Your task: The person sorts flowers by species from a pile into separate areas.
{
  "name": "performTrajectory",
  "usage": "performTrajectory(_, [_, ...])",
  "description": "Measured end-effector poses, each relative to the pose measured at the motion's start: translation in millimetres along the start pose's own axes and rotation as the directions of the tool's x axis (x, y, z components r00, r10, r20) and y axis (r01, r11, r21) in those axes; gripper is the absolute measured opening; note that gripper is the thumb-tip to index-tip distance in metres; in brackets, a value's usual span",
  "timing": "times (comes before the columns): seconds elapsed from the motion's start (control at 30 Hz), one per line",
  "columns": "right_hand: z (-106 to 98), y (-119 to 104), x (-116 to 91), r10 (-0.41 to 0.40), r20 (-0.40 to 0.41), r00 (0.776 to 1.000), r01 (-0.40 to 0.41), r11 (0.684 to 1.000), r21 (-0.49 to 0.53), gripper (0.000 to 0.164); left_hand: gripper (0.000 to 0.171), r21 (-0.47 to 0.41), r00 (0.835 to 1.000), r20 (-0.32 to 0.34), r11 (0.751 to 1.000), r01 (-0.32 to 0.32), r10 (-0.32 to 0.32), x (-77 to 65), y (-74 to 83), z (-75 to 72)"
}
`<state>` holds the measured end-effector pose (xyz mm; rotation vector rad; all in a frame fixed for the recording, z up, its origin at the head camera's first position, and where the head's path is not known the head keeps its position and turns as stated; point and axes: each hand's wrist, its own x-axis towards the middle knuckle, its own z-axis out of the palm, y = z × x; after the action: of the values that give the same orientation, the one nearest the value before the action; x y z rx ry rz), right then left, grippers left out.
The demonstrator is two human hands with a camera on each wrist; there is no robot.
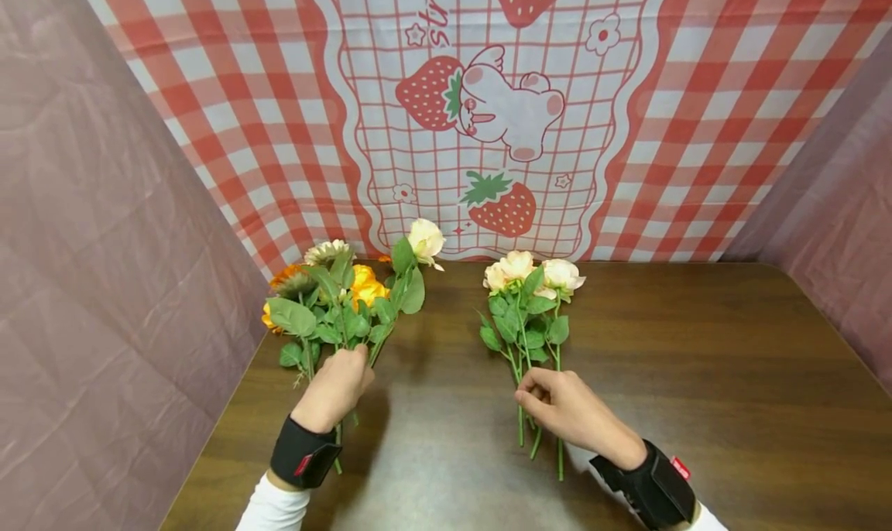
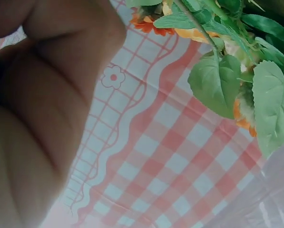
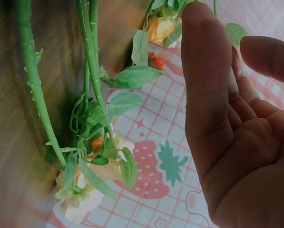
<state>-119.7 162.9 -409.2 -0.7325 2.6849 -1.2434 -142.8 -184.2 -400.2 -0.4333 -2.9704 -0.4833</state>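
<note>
A cream-white rose (image 1: 426, 241) leans to the right of the left bunch, its stem running down to the curled fingers of my left hand (image 1: 336, 388), which grips it. Beside that hand are orange flowers (image 1: 367, 286) and a pale sunflower-like bloom (image 1: 328, 252) with green leaves. In the left wrist view the curled left hand (image 2: 51, 95) is dark and close, its grasp hidden. My right hand (image 1: 574, 407) hovers over the stems of peach roses (image 1: 514, 271) and holds nothing. The right wrist view shows its loosely bent fingers apart from the green stems (image 3: 92, 52).
The brown wooden table (image 1: 697, 345) carries both bunches. Behind it hangs a red-and-white checked cloth (image 1: 704, 128) with strawberry prints. Pinkish curtains (image 1: 125, 244) hang at either side. Several stem ends point toward the table's near side.
</note>
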Motion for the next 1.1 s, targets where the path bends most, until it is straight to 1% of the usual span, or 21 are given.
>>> performTrajectory(0.1, [0.1,-0.4,-0.7,-0.006,0.000,1.000,0.006,1.000,0.006,0.009,0.016,-0.031,0.999,-0.033,0.999,-0.044,0.043,1.5,-1.5,-0.7])
performTrajectory(0.17, [0.1,-0.5,-0.8,-0.007,0.001,1.000,0.007,1.000,0.008,0.009,0.018,-0.044,0.992,-0.090,0.995,-0.095,0.091,2.8,-2.7,-1.0])
performTrajectory(0.27, [0.4,-0.5,-1.1,-0.006,0.006,1.000,0.006,1.000,0.011,0.009,0.017,-0.077,0.972,-0.182,0.983,-0.165,0.149,4.7,-2.7,-0.6])
performTrajectory(0.37, [0.9,-0.5,-1.2,-0.006,0.003,1.000,0.006,1.000,0.008,0.009,0.014,-0.120,0.952,-0.253,0.972,-0.204,0.169,5.9,0.8,-1.1])
performTrajectory(0.47, [1.4,-0.8,-1.1,-0.010,-0.004,1.000,0.010,1.000,0.005,0.009,0.011,-0.153,0.935,-0.308,0.961,-0.232,0.177,6.4,7.1,-1.6])
performTrajectory(0.57, [1.8,-1.8,-1.6,-0.018,-0.005,1.000,0.018,1.000,0.008,0.008,0.010,-0.179,0.911,-0.354,0.941,-0.288,0.211,5.6,16.0,-1.0])
performTrajectory(0.6, [2.0,-2.3,-1.8,-0.024,-0.002,1.000,0.024,1.000,0.015,0.008,0.010,-0.194,0.903,-0.365,0.930,-0.312,0.226,5.1,19.6,-0.5])
performTrajectory(0.7, [3.0,-5.4,-3.2,-0.047,0.008,0.999,0.047,0.998,0.041,0.006,0.009,-0.241,0.878,-0.384,0.887,-0.394,0.286,2.5,31.5,3.2])
performTrajectory(0.77, [4.4,-8.3,-4.4,-0.073,0.005,0.997,0.072,0.996,0.059,0.005,0.009,-0.282,0.863,-0.387,0.850,-0.445,0.323,0.3,40.1,7.2])
performTrajectory(0.83, [6.1,-11.9,-5.5,-0.110,-0.012,0.994,0.110,0.991,0.076,0.005,0.011,-0.324,0.848,-0.387,0.808,-0.493,0.362,-1.9,49.3,11.8])
performTrajectory(0.9, [9.2,-15.2,-6.3,-0.155,-0.042,0.987,0.158,0.984,0.087,0.008,0.012,-0.367,0.839,-0.382,0.770,-0.522,0.387,-4.1,58.3,17.5])
performTrajectory(0.97, [13.1,-18.6,-7.2,-0.189,-0.061,0.980,0.195,0.975,0.109,0.014,0.013,-0.403,0.832,-0.378,0.736,-0.543,0.406,-6.6,66.6,22.9])
performTrajectory(1.03, [17.9,-21.8,-7.8,-0.214,-0.077,0.974,0.223,0.965,0.137,0.023,0.014,-0.436,0.830,-0.371,0.711,-0.552,0.417,-9.0,73.9,28.5])
performTrajectory(1.1, [22.9,-24.6,-9.2,-0.230,-0.089,0.969,0.241,0.958,0.154,0.033,0.014,-0.467,0.832,-0.360,0.690,-0.553,0.423,-11.5,80.1,33.5])
